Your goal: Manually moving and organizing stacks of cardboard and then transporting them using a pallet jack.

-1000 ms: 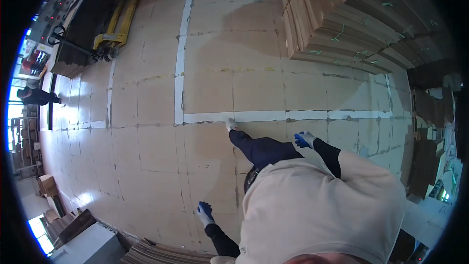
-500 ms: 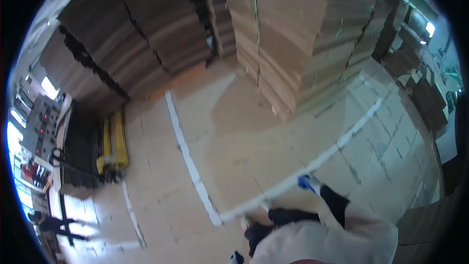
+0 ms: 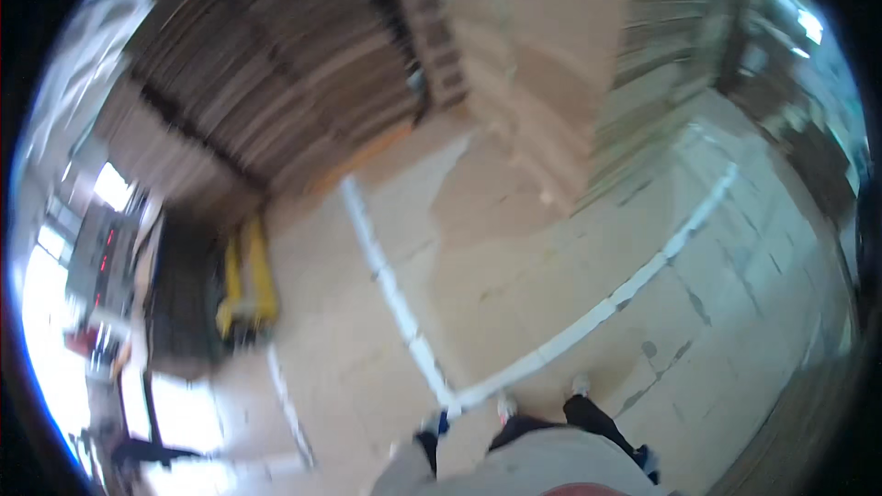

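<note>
My left hand (image 3: 435,422), in a blue and white glove, hangs near the corner of the white floor lines. It is small and smeared, so its fingers cannot be made out. Low at my right side is my right hand (image 3: 649,464), also in a dark blue and white glove, with its fingers hidden or blurred. Nothing shows in contact with either hand. My shoes (image 3: 506,407) stand on the tan floor (image 3: 514,312), just behind the white line (image 3: 560,342).
Tall stacks of flat cardboard (image 3: 542,64) stand ahead, with more brown stacks (image 3: 303,55) at the far left. A yellow pallet jack (image 3: 246,280) sits beside a dark stack (image 3: 184,285). Left of it is a grey control panel (image 3: 103,257). Another person (image 3: 152,450) appears blurred at lower left.
My right hand has swung back to my right side from in front of me. My left hand has come forward. The scene has shifted rightward in view, and both feet now show apart.
</note>
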### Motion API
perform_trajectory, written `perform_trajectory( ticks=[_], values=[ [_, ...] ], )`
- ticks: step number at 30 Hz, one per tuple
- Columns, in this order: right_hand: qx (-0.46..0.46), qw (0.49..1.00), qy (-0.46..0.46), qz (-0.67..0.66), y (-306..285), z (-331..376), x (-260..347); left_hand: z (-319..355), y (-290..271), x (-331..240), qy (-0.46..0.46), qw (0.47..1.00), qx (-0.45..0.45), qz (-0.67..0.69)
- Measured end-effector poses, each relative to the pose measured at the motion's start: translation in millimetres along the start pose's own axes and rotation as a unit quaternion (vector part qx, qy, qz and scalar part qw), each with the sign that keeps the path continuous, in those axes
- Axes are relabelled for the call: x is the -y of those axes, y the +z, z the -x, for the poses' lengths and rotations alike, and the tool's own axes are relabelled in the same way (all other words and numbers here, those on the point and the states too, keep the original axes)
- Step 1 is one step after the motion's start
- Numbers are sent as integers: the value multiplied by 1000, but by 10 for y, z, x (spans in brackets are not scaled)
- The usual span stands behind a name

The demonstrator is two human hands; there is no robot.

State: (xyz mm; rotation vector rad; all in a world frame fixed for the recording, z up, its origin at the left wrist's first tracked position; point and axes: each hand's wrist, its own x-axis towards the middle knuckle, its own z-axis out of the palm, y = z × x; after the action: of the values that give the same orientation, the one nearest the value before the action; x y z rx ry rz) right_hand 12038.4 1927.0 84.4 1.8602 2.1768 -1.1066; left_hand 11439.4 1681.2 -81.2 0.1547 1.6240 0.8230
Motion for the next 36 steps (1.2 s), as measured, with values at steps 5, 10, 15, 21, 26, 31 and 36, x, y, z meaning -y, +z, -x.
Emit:
perform_trajectory(
  ticks=[5,10,15,21,26,31,36],
  values=[
    [-22,889,188,-418,473,59,-401,-300,1064,-1628,49,929,4,-367],
    [-98,605,253,-748,802,21,-889,-667,2320,-2721,63,984,39,-164],
    [-211,673,266,-657,600,-180,-1484,-1002,3157,-3114,-15,992,122,12],
    [-210,492,363,-763,-347,-804,-1800,-1133,3760,-3743,-136,950,116,-255],
    [-228,500,339,-764,-1329,-1691,-2355,-1543,4758,-4161,-130,930,126,-320],
    [-240,483,353,-765,-1935,-2589,-2791,-2364,5976,-4812,-82,906,177,-375],
    [-245,345,321,-847,-2404,-3204,-3103,-3378,7628,-5929,108,803,250,-530]
  ],
)
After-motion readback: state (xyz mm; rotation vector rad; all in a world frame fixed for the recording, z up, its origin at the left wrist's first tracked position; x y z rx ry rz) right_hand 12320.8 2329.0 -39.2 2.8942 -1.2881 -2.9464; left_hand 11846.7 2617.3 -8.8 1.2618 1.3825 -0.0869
